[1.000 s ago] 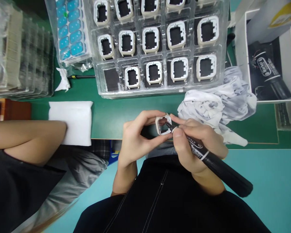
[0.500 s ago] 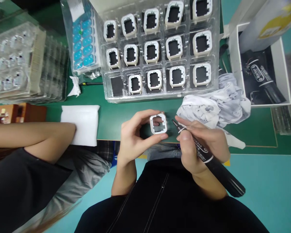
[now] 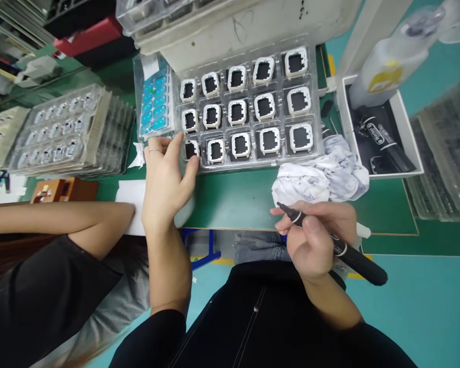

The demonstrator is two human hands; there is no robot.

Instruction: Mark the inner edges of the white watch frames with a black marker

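My left hand reaches to the front-left compartment of a clear plastic tray. Its thumb and forefinger close on the edges of a white watch case frame, which sits in that compartment, partly covered by the fingers. Similar square white frames, such as one watch case frame beside it, fill the other compartments in rows. In my right hand is a black marker pen, uncapped, its tip pointing up and left above the green table, touching nothing.
A crumpled white cloth lies right of centre. Behind it stands a white box with a bottle and another marker. Stacked trays and a bag of blue pieces are left. A co-worker's arm rests nearby.
My left hand has carried the frame from in front of me to the tray's front-left compartment, which was bare. My right hand stays near its place with the marker. The view has tilted up.
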